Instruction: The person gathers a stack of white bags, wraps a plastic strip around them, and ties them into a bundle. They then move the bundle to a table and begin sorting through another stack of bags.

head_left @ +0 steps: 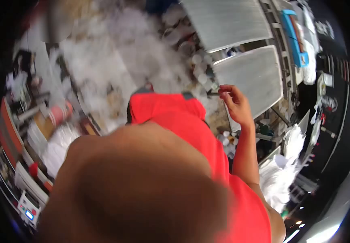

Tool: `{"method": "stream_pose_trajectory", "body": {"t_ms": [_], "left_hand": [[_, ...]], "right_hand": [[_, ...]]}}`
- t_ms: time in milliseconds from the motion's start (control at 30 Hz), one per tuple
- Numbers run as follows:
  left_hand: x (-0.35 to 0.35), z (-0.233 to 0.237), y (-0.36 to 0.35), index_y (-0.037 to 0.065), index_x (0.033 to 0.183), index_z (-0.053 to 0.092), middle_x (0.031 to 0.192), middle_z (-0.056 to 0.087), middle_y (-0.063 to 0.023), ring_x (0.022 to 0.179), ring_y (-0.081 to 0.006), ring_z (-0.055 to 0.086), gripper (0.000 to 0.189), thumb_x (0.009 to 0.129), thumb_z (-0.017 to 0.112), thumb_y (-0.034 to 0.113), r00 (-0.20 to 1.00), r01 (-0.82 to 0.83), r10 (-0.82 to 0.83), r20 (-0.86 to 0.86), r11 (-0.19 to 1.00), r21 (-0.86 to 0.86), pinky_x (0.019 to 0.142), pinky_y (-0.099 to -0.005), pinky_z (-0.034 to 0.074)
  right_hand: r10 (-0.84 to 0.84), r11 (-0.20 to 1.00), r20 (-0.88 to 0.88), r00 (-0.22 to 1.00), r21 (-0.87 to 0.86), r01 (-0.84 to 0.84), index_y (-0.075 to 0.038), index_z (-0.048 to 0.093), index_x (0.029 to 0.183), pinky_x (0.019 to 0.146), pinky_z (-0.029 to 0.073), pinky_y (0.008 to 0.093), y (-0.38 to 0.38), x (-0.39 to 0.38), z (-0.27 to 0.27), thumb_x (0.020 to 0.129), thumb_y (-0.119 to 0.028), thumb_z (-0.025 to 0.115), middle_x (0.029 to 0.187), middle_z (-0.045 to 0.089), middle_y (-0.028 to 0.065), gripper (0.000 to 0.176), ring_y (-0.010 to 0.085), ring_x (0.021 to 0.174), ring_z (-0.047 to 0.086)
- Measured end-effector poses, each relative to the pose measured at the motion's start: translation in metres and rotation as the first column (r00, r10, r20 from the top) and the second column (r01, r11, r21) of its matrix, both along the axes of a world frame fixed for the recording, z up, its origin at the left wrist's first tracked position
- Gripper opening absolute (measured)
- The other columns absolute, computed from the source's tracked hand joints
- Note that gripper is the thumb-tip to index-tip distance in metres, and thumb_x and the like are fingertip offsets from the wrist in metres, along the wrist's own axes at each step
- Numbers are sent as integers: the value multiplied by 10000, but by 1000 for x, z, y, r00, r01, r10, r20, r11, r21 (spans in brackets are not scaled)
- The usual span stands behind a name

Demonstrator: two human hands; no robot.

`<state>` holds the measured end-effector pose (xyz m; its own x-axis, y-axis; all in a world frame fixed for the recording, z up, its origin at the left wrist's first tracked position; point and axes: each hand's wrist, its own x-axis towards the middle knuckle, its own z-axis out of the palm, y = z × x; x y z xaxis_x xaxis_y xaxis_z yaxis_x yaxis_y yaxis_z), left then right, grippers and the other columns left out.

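Note:
My right hand (235, 104) hangs in front of my right side, its fingers loosely bent and the thumb apart from them. Nothing shows between the fingers. It overlaps the near edge of a grey flat panel (252, 77) with a pale rim. A second grey panel (229, 24) lies beyond that one. My red clothing (175, 109) fills the middle. A large, blurred bare arm or shoulder (142, 178) covers the lower centre, close to the camera. My left hand does not show.
Small white round items (201, 69) lie left of the panels. A blue tool or tray (294, 38) sits at the upper right, with white bags (280, 174) lower down. At lower left are a control box (29, 208) with a lit screen and clear plastic bags (59, 150). The stained floor (98, 60) lies ahead.

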<state>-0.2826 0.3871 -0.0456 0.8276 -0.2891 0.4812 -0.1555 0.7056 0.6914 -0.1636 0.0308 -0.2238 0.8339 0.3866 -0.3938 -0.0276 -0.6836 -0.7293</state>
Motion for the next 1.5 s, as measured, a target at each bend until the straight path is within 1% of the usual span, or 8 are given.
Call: {"method": "stream_pose_trajectory", "body": {"t_ms": [100, 233, 333, 400, 600, 733, 967, 1500], "left_hand": [[-8, -25, -8, -39, 761, 544, 757, 578, -181, 550, -259, 562, 274, 904, 660, 164, 980, -171, 123, -156, 924, -342, 478, -376, 444], [-2, -11, -67, -219, 844, 542, 865, 552, -345, 590, -258, 565, 358, 934, 627, 117, 636, -710, 536, -555, 125, -693, 499, -364, 473], [26, -11, -5, -60, 636, 451, 703, 562, -295, 526, -256, 455, 306, 905, 504, 78, 385, -919, 757, -528, 368, -141, 451, -382, 372], [46, -57, 52, 84, 648, 529, 653, 593, -65, 507, -276, 552, 309, 896, 677, 192, 883, -437, 379, 277, 880, 188, 473, -386, 430], [106, -34, 197, 41, 669, 546, 633, 635, -88, 509, -210, 618, 281, 837, 705, 200, 925, -379, 376, 45, 922, 76, 500, -327, 503], [234, -5, 230, -1, 999, 592, 955, 653, -105, 917, -189, 651, 243, 876, 725, 161, 584, -619, 760, 287, 188, 762, 845, -339, 525], [506, -21, 239, 92, 1468, 418, 1487, 460, -208, 1384, -376, 430, 863, 728, 820, 278, 582, -722, 225, 781, -298, 624, 1154, -461, 363], [610, -14, 333, 41, 1480, 450, 1514, 468, -174, 1359, -379, 466, 937, 763, 791, 539, 821, -464, -319, 474, 112, 879, 1131, -441, 386]], "right_hand": [[79, 995, -158, 984, -48, -88, -3, 639, 1202, 813, 536, 305, 15, 22, -40, 999, -147, 593, 1028, 718, 96, 253, 162, 921, 671], [231, 948, -210, 950, -173, -269, 1, 645, 1187, 791, 554, 320, 31, 55, -55, 992, -167, 603, 1022, 721, 106, 262, 180, 904, 686], [250, 943, -186, 950, -177, -283, 7, 648, 1178, 779, 565, 335, 62, 88, -49, 982, -179, 616, 1018, 723, 122, 272, 198, 878, 698], [241, 957, -105, 965, -139, -254, 7, 647, 1174, 776, 568, 340, 73, 113, -54, 978, -182, 620, 1018, 724, 130, 274, 208, 873, 704], [41, 992, 49, 998, -122, -34, 6, 653, 1174, 804, 567, 364, 93, 201, -35, 952, -177, 635, 1040, 728, 168, 289, 264, 901, 714], [-134, 989, 133, 982, -50, 141, 15, 650, 1175, 811, 564, 360, 88, 253, -27, 955, -154, 626, 1049, 731, 167, 279, 261, 914, 718], [-276, 961, 262, 925, 102, 258, 20, 640, 1176, 813, 563, 353, 113, 337, 13, 963, -135, 609, 1045, 733, 165, 265, 251, 918, 717], [-576, 812, 471, 668, 425, 400, -26, 619, 1220, 893, 543, 368, 325, 397, 94, 893, -56, 644, 1200, 650, 142, 329, 256, 1076, 644]]}}
